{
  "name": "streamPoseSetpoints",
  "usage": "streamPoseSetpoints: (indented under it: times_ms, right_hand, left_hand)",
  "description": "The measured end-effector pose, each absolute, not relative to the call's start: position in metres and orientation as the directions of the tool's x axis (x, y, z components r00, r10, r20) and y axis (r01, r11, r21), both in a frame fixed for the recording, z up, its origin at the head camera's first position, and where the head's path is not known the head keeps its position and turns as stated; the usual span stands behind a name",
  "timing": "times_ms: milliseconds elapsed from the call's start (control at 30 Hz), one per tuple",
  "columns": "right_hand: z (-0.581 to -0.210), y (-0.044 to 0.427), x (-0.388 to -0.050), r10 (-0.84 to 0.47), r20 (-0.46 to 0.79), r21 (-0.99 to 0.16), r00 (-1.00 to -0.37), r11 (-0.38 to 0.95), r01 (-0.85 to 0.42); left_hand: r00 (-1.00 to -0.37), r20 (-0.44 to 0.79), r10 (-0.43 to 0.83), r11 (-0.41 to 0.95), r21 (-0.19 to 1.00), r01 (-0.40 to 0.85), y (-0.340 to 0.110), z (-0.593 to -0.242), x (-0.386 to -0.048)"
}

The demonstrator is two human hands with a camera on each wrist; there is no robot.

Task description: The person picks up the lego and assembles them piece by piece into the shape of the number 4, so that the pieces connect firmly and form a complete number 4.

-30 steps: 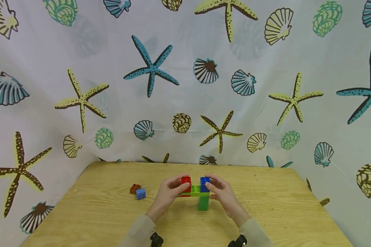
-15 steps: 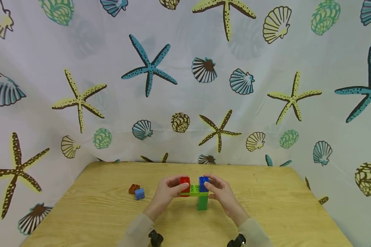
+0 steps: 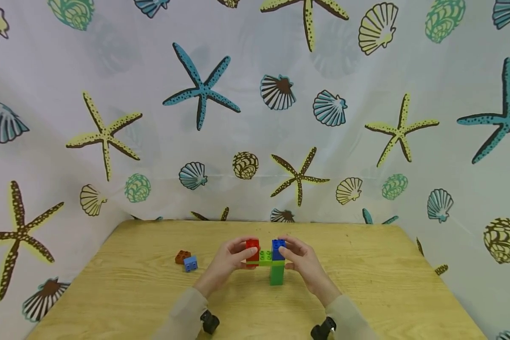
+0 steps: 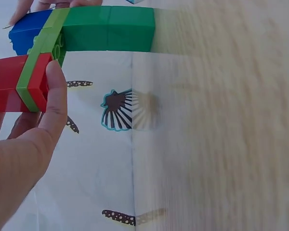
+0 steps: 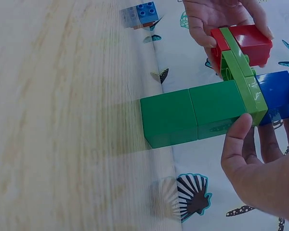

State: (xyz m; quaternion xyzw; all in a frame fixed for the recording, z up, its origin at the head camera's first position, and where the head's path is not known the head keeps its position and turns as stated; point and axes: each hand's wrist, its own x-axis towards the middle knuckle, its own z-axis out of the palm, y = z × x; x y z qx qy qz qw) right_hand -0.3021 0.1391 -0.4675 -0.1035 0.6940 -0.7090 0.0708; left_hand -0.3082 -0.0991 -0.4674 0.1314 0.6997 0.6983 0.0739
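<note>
A small structure of toy building bricks stands on the table in the head view. Two stacked dark green bricks [image 5: 192,113] form its single leg, under the right end of a light green bridging piece [image 3: 265,257]. A blue brick [image 3: 278,250] sits on top at the right. At the left end a red brick [image 3: 251,245] sits on top, and another red piece [image 4: 40,74] is fixed below. My left hand [image 3: 226,259] grips the red bricks between thumb and fingers. My right hand [image 3: 304,262] holds the blue brick, one digit touching near the leg's top.
Left of the structure, a brown brick [image 3: 182,257] and a lighter blue brick [image 3: 190,264] lie close together on the wooden table [image 3: 123,293]. Behind the table hangs a white curtain [image 3: 221,137] printed with shells and starfish.
The head view has shifted slightly, so everything sits a little further left and higher in it. Both hands keep their hold on the bricks, and the structure stands as before.
</note>
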Motion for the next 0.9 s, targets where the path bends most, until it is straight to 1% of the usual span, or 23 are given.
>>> streamPoseSetpoints:
  times_ms: [167, 333, 400, 567, 800, 900]
  right_hand:
    - [-0.4648, 0.1382, -0.3043, -0.236, 0.047, -0.999, -0.971, -0.025, -0.042]
    - [-0.466, 0.1378, -0.3057, -0.229, 0.043, -0.999, -0.973, -0.031, -0.037]
    - [-0.4675, 0.1379, -0.3056, -0.229, 0.038, -0.999, -0.973, -0.03, -0.032]
    - [-0.4691, 0.1393, -0.3041, -0.233, 0.035, -0.999, -0.972, -0.029, -0.029]
    - [-0.4682, 0.1397, -0.3042, -0.226, 0.043, -0.999, -0.973, -0.037, -0.036]
    - [-0.4691, 0.1393, -0.3046, -0.229, 0.035, -0.999, -0.973, -0.037, -0.027]
  left_hand:
    - [-0.933, 0.097, 0.347, -0.012, 0.995, 0.099, -0.1017, -0.467, -0.3101]
    - [-0.932, 0.105, 0.347, 0.102, 0.984, 0.149, -0.1032, -0.4673, -0.3112]
    - [-0.934, 0.099, 0.344, 0.127, 0.98, 0.151, -0.1036, -0.4678, -0.3109]
    - [-0.938, 0.075, 0.339, 0.098, 0.989, 0.115, -0.1026, -0.4691, -0.3112]
    - [-0.939, 0.079, 0.336, 0.028, 0.995, 0.094, -0.1008, -0.4687, -0.3135]
    - [-0.937, 0.066, 0.344, 0.025, 0.996, 0.08, -0.1021, -0.4682, -0.3129]
